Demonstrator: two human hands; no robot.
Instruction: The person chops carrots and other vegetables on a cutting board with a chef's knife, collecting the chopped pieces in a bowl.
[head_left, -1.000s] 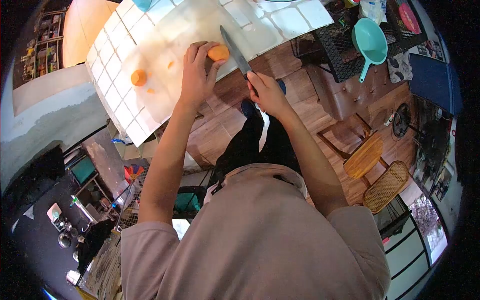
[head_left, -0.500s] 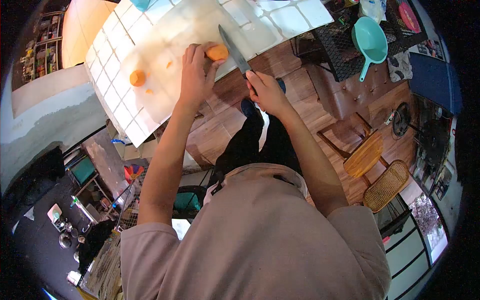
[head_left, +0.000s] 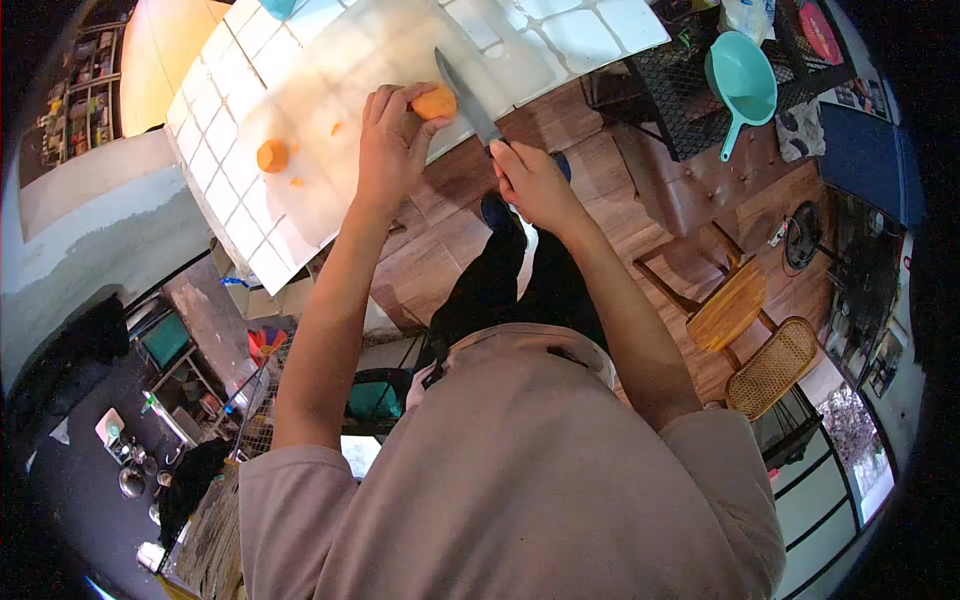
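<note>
My left hand [head_left: 394,145] holds an orange, roundish piece of food [head_left: 434,102] between thumb and fingers, over the near edge of a pale translucent board or sheet [head_left: 350,60]. In my right hand [head_left: 532,182] is the handle of a knife [head_left: 466,98], its blade pointing up and left. The blade lies just right of the held piece; whether they touch is hard to tell. Another orange piece [head_left: 272,156], with a flat cut face, sits on the board to the left. Small orange scraps [head_left: 297,182] lie near it.
The white tiled table [head_left: 218,135] extends behind and left of the board. A turquoise dipper [head_left: 741,80] rests on a black mesh rack [head_left: 674,110] at right. Below it are a brown tufted seat [head_left: 690,190] and a wooden chair [head_left: 727,308]. A teal item shows at the top edge.
The piece in my left hand looks slightly turned, and its fingers have shifted a little. The knife remains in my right hand in nearly the same place.
</note>
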